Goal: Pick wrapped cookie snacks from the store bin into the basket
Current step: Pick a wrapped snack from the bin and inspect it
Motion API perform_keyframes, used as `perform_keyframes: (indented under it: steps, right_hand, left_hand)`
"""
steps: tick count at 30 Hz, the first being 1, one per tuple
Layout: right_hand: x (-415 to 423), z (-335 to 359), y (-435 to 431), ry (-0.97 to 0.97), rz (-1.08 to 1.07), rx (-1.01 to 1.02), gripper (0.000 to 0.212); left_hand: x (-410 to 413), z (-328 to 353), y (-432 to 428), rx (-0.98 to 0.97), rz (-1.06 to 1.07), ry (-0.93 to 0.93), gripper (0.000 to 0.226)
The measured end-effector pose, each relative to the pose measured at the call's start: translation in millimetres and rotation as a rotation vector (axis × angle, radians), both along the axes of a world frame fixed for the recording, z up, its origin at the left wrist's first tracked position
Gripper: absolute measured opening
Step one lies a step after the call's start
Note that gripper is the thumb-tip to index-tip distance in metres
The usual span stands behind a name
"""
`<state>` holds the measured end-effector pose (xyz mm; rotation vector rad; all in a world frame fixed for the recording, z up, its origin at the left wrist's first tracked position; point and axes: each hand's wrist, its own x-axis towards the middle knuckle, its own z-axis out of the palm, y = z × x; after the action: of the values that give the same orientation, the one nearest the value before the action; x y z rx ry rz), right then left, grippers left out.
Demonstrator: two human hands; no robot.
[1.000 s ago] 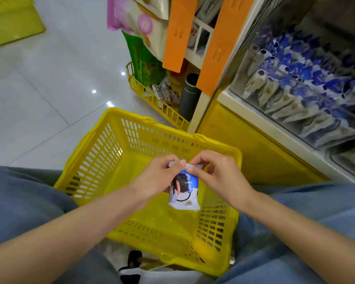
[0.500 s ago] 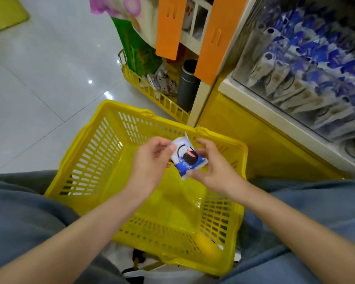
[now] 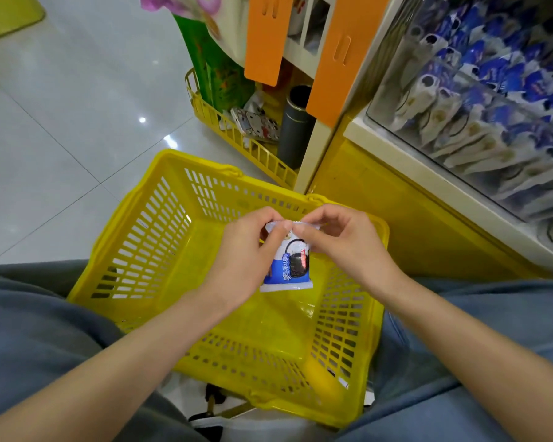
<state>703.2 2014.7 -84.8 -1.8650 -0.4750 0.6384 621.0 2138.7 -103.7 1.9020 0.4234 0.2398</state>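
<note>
A blue and white wrapped cookie snack (image 3: 288, 266) hangs upright over the yellow basket (image 3: 160, 224). My left hand (image 3: 246, 253) and my right hand (image 3: 345, 244) both pinch its top edge between thumb and fingers, side by side. The basket sits on the floor between my knees and nothing else shows inside it. At the upper right, the clear store bin (image 3: 479, 100) holds several of the same blue and white packets.
Yellow shelf base (image 3: 396, 224) runs along the basket's right side. A second yellow basket (image 3: 230, 122) with a dark cylinder (image 3: 296, 129) and bags stands behind. Orange panels (image 3: 339, 59) hang above it. White tiled floor (image 3: 61, 122) lies to the left.
The packet has turned from tilted at chest height to hanging upright by its top edge, both hands now pinching that edge over the basket.
</note>
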Motion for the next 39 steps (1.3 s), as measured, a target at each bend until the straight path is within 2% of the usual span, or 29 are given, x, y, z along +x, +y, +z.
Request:
perform_keyframes:
  steps: [4, 5, 8, 9, 10, 12, 14, 16, 18, 20, 22, 25, 27, 28, 30, 32, 37, 39]
  right_hand:
    - [-3, 1, -3, -0.535, 0.047, -0.157, 0.008]
    - [-4, 1, -4, -0.616, 0.047, -0.178, 0.009]
    - [-1, 3, -6, -0.632, -0.021, -0.129, 0.008]
    - [1, 5, -6, -0.619, -0.048, -0.098, 0.008]
    - [2, 6, -6, -0.615, -0.062, -0.071, 0.008]
    - [0, 6, -7, -0.643, -0.029, -0.025, 0.009]
    - [-6, 4, -8, -0.72, 0.056, -0.025, 0.01]
    - [-11, 2, -10, -0.809, 0.159, -0.073, 0.015]
    - [-10, 2, -11, -0.871, 0.281, -0.11, 0.021]
    - [-4, 3, -10, -0.795, 0.336, -0.12, 0.023]
    - [1, 3, -7, -0.561, 0.198, -0.105, 0.019]
    - [5, 2, 2, -0.096, -0.039, -0.101, 0.024]
    - [6, 2, 3, 0.26, -0.102, 0.016, 0.022]
    - [6, 4, 4, 0.362, -0.101, 0.06, 0.018]
    - [4, 4, 3, 0.364, -0.053, 0.06, 0.008]
    - [1, 1, 3, 0.281, -0.047, 0.047, 0.003]
    - [-7, -9, 3, 0.226, -0.037, 0.046, 0.015]
    - [-7, -12, 2, 0.138, -0.045, -0.018, 0.017]
  left_hand:
    - [4, -3, 3, -0.166, -0.002, 0.043, 0.023]
    - [5, -3, 3, -0.151, 0.002, 0.041, 0.02]
    - [3, -6, 4, 0.099, 0.081, 0.097, 0.01]
    - [3, -7, 5, 0.097, 0.107, 0.163, 0.014]
    - [5, -5, 5, -0.008, 0.118, 0.251, 0.022]
    - [8, 2, 5, -0.405, 0.108, 0.405, 0.041]
    - [10, 10, 6, -0.708, 0.079, 0.424, 0.049]
    - [7, 13, 5, -0.83, 0.098, 0.32, 0.039]
    - [4, 13, 5, -0.838, 0.155, 0.202, 0.022]
    - [4, 12, 5, -0.765, 0.191, 0.146, 0.019]
    - [4, 12, 5, -0.701, 0.199, 0.146, 0.021]
    - [1, 11, 2, -0.671, 0.125, 0.168, 0.02]
    - [0, 7, -3, -0.654, 0.112, 0.165, 0.02]
    - [0, 4, -5, -0.605, 0.132, 0.154, 0.023]
    - [-2, -3, -6, -0.301, 0.157, 0.127, 0.031]
    - [-5, -7, -7, -0.022, 0.102, 0.078, 0.035]
    - [-11, -13, -8, 0.128, -0.014, 0.053, 0.037]
    - [-11, -15, -8, 0.152, -0.028, 0.075, 0.037]
